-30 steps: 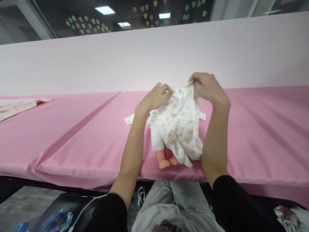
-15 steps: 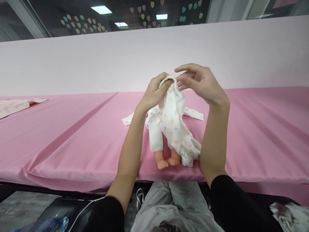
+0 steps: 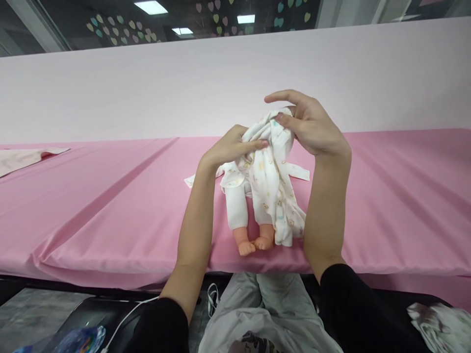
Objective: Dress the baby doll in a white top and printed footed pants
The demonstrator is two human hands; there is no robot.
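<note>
A pair of white baby pants point(image 3: 278, 196) with small printed figures hangs bunched between my hands. My left hand point(image 3: 235, 147) grips its upper left part, the thumb lying across the cloth. At the upper right edge, my right hand point(image 3: 309, 120) pinches the fabric with its thumb, while the index finger stretches out to the left. Below lies a baby doll point(image 3: 237, 211) in white clothing, its bare feet toward me. A printed baby top point(image 3: 232, 175) is around the doll, with its sleeves spread to both sides. The held cloth and my hands hide the doll's upper body.
Pink cloth point(image 3: 110, 206) covers the table, with a white wall panel point(image 3: 147, 93) behind it. A pale folded cloth point(image 3: 25, 159) lies at the far left. Crumpled fabric point(image 3: 441, 326) rests at the lower right, and a white cable point(image 3: 128, 316) runs at the lower left.
My right hand has taken hold of the upper edge of the pants and drawn it up and right. My left hand has shifted slightly lower and left, still gripping the cloth.
</note>
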